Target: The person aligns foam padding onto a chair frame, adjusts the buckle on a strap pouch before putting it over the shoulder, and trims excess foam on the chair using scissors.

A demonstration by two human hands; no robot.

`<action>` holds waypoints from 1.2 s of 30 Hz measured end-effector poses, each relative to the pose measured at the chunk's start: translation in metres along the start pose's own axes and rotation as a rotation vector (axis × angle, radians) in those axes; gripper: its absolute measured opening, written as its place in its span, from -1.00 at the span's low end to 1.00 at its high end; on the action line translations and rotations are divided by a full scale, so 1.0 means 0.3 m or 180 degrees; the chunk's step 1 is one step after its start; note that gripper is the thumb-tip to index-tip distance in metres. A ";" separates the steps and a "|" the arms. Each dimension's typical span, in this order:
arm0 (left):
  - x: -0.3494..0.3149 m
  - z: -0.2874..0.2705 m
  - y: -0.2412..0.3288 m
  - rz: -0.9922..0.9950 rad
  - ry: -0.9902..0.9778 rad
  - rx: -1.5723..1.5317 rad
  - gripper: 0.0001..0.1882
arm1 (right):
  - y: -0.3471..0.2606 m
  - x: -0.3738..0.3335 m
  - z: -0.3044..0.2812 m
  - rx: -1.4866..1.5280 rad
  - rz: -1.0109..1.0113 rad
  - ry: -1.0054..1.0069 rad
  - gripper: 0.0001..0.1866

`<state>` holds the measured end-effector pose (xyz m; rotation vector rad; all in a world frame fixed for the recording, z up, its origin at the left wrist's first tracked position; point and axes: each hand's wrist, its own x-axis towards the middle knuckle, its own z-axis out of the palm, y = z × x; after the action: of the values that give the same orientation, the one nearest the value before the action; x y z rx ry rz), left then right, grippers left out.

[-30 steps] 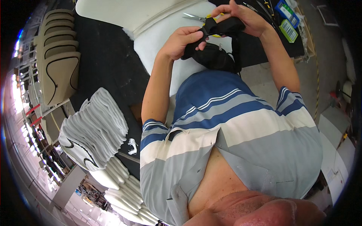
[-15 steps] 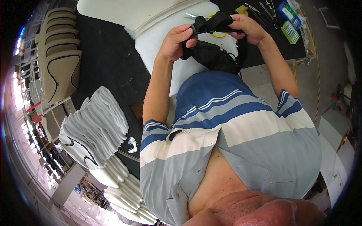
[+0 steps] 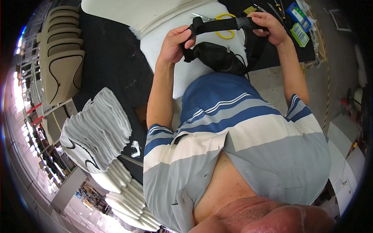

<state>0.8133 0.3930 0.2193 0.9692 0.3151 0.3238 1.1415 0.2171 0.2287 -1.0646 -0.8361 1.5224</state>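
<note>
A black webbing strap (image 3: 217, 26) is stretched between my two hands above the table. At its left end, my left hand (image 3: 175, 43) pinches the strap near a black plastic fitting. My right hand (image 3: 270, 28) grips the other end beside a dark buckle (image 3: 244, 23). Below the strap a black zippered waist pouch (image 3: 217, 56) hangs against my belly, joined to the belt. Scissors with yellow handles (image 3: 225, 34) lie behind the strap on white fluffy padding (image 3: 165, 73).
A cream panel (image 3: 116, 9) lies at the far side of the black table (image 3: 108, 50). Beige padded covers (image 3: 64, 75) stand at far left, with stacked grey-white pieces (image 3: 99, 128) nearer. White cord (image 3: 135, 149) lies beside them. Tools and a green box (image 3: 299, 35) sit at far right.
My hands have moved apart, drawing the bunched strap into a straighter line. The scissors' yellow handles show more fully now.
</note>
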 end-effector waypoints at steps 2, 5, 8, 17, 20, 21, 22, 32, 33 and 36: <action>0.010 0.002 0.000 0.0043 -0.0023 -0.0064 -0.70 | -0.015 -0.012 0.019 0.0002 -0.0029 0.0048 -0.73; 0.014 0.015 0.010 0.0021 -0.0069 -0.0029 -0.71 | -0.015 -0.015 0.014 -0.0004 -0.0021 0.0029 -0.74; 0.016 0.002 0.000 -0.0048 -0.0125 -0.0270 -0.71 | -0.022 -0.013 0.005 -0.0074 0.0022 -0.0078 -0.73; 0.015 0.027 -0.010 -0.0205 -0.0318 -0.0718 -0.67 | 0.006 -0.010 -0.006 -0.1159 0.0512 -0.0084 -0.64; 0.012 0.063 0.003 -0.0200 -0.0382 -0.0890 -0.62 | 0.005 0.002 0.009 -0.1627 0.0379 0.0035 -0.59; 0.011 0.072 0.010 -0.0195 -0.0375 -0.0894 -0.62 | 0.002 0.009 0.022 -0.1856 0.0218 0.0007 -0.55; 0.009 0.081 0.018 -0.0271 -0.0400 -0.0936 -0.60 | -0.001 0.016 0.035 -0.2086 0.0056 -0.0020 -0.52; -0.003 0.043 0.013 -0.0328 -0.0659 -0.1268 -0.58 | -0.031 0.111 0.120 -0.2754 0.0484 -0.0466 -0.43; 0.000 0.049 0.017 -0.0324 -0.0656 -0.1267 -0.58 | -0.031 0.119 0.140 -0.2737 0.0032 -0.0305 -0.41; 0.002 0.100 0.028 -0.0607 -0.0420 -0.1178 -0.59 | -0.040 0.166 0.225 -0.2441 -0.0963 -0.0126 -0.29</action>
<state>0.8247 0.3753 0.2422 0.5877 0.2150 0.1357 1.0803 0.2697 0.2540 -1.3636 -1.5994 0.9710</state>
